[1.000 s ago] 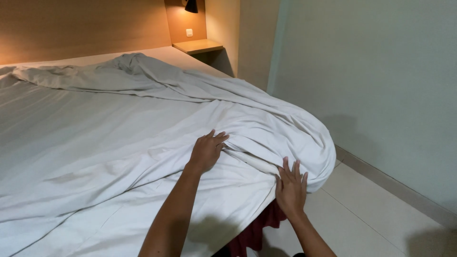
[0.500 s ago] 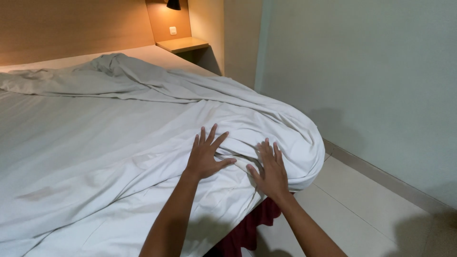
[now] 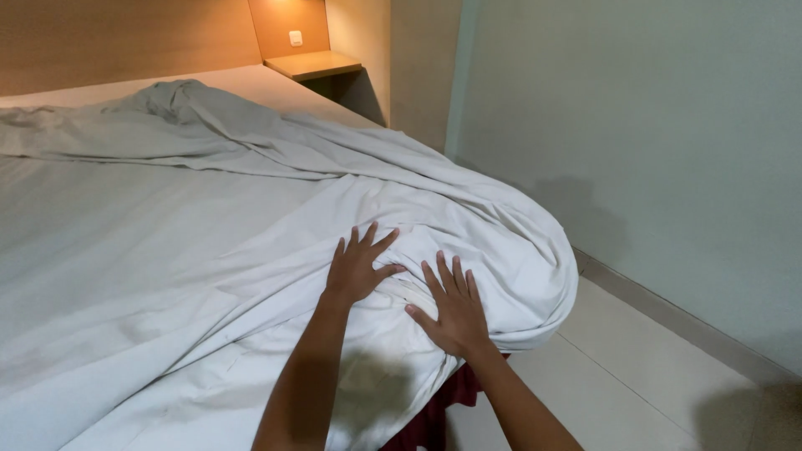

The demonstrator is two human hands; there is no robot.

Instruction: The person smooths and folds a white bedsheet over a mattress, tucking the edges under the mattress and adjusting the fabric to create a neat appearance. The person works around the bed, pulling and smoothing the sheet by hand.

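Both palms flat and fingers spread wide on a rumpled white cotton bedsheet [image 3: 251, 250], gripping nothing. Left hand [image 3: 357, 269] set slightly farther forward, fingers fanned toward the headboard end; right hand [image 3: 454, 307] just beside it, nearer the body, close to the bed's corner. Directly under and beyond the fingertips: a thick bunched ridge of the same sheet [image 3: 468, 209], long axis running from the far left of the left hand, past both hands, curling down round the corner to the right of the right hand. Nearer to that overhanging fold: the right hand. Below the right wrist, a strip of dark red bed skirt [image 3: 434, 418]. Farther right, pale tiled floor [image 3: 652, 367] and light green wall [image 3: 652, 125]. Well ahead, a wooden bedside shelf [image 3: 313, 63].
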